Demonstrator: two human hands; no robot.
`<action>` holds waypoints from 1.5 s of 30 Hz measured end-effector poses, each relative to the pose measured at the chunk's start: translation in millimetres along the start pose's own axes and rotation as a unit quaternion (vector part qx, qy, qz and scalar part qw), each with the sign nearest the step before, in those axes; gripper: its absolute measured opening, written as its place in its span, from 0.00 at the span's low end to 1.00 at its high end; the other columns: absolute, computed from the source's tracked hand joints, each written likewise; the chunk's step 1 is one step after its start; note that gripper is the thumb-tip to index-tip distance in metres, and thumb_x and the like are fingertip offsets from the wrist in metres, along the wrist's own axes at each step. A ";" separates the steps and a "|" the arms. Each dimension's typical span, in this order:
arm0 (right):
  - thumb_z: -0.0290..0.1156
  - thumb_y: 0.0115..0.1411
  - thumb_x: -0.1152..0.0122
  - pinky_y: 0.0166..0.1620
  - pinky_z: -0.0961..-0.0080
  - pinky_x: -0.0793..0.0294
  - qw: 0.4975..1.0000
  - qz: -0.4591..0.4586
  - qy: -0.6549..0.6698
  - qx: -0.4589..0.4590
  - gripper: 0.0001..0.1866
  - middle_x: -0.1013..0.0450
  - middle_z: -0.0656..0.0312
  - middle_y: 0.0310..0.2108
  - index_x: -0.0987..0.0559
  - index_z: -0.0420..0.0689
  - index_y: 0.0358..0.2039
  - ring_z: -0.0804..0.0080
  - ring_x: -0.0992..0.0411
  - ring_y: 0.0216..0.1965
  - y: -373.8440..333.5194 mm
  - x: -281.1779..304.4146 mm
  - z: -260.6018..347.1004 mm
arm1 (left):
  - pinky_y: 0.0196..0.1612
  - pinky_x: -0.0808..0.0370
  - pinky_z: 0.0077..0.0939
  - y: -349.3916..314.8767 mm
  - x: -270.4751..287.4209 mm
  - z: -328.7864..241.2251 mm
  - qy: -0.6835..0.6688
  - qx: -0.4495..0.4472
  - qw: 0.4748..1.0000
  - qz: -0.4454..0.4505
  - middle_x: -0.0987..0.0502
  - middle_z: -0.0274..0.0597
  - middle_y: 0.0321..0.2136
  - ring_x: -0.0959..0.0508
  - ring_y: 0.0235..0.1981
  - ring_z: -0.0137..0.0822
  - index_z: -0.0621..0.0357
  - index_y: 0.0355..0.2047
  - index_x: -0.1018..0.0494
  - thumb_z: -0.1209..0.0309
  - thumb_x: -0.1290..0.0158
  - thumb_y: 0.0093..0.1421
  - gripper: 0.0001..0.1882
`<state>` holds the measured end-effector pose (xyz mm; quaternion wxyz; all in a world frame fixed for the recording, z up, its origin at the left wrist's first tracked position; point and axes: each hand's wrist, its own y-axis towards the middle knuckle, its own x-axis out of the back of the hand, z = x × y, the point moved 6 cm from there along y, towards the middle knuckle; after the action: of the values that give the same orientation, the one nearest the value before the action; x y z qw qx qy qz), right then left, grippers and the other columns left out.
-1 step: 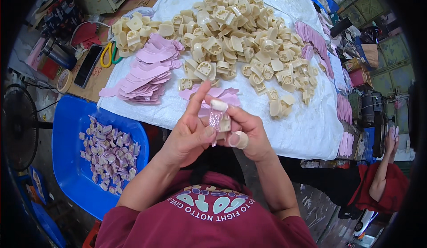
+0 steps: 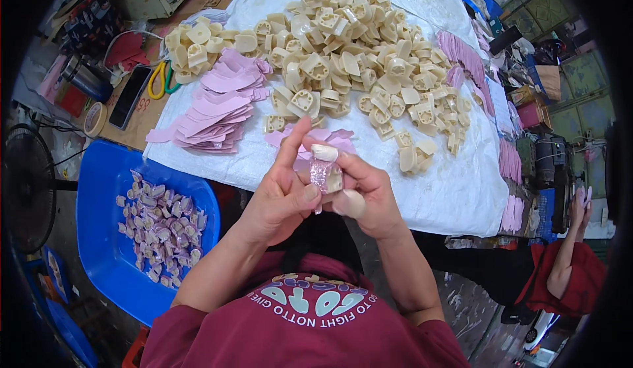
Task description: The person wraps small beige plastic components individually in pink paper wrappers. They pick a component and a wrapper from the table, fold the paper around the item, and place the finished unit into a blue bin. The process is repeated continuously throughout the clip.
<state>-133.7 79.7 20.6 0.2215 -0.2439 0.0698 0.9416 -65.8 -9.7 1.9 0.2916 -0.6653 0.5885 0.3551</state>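
In front of my chest I hold a cream plastic shoe heel with a glittery pink covering piece laid on its left side. My left hand presses its thumb on the pink piece, its index finger stretched upward. On the other side, my right hand grips the heel between thumb and index finger, both wearing white finger covers. Fingers partly hide the heel. Just beyond my hands, a few loose pink pieces lie on the white sheet.
A big pile of cream heels spreads over the table, with stacked pink pieces to its left. At lower left, a blue tub holds several pink-covered heels. Scissors, a phone and tape lie nearby; a co-worker's arm shows at right.
The heel has turned slightly between my fingers, so more of its glittery pink side shows. My right thumb has shifted a little to the left and up; both hands stay in place.
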 end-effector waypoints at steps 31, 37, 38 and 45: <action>0.23 0.59 0.40 0.39 0.83 0.25 0.989 -0.092 -0.114 -0.019 0.10 0.23 0.61 0.35 0.21 0.34 0.41 0.80 0.26 0.35 -15.5 29.4 -9.1 | 0.32 0.31 0.34 -4.8 -32.1 -54.9 0.768 -0.191 0.599 0.126 0.28 0.40 0.27 0.27 0.28 0.43 0.58 0.40 0.28 0.71 0.35 0.39 0.25; 0.25 0.62 0.44 0.41 0.82 0.27 0.987 -0.100 -0.127 0.020 0.10 0.23 0.64 0.35 0.21 0.34 0.42 0.81 0.27 0.36 -8.0 27.4 1.4 | 0.31 0.31 0.37 -5.4 -25.8 -50.1 0.737 -0.201 0.643 0.053 0.29 0.41 0.25 0.25 0.27 0.44 0.58 0.35 0.31 0.70 0.36 0.41 0.21; 0.26 0.62 0.43 0.41 0.81 0.27 0.987 -0.109 -0.115 0.033 0.10 0.23 0.63 0.35 0.21 0.34 0.41 0.81 0.27 0.36 -8.4 29.4 -0.1 | 0.31 0.30 0.37 -5.4 -29.7 -49.8 0.736 -0.219 0.639 0.055 0.29 0.41 0.25 0.25 0.27 0.44 0.58 0.35 0.31 0.70 0.36 0.41 0.21; 0.31 0.63 0.43 0.42 0.81 0.29 0.976 -0.151 -0.154 0.041 0.12 0.23 0.63 0.35 0.21 0.35 0.41 0.81 0.28 0.36 -5.7 30.5 -2.3 | 0.23 0.30 0.28 -3.4 -15.2 -34.6 0.699 -0.240 0.673 -0.041 0.28 0.40 0.22 0.26 0.20 0.37 0.61 0.34 0.28 0.70 0.33 0.41 0.20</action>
<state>-154.0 95.9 3.5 0.3789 -0.0948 0.0357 0.9199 -58.8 -28.3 34.2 -0.3602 -0.7899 0.4868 -0.0970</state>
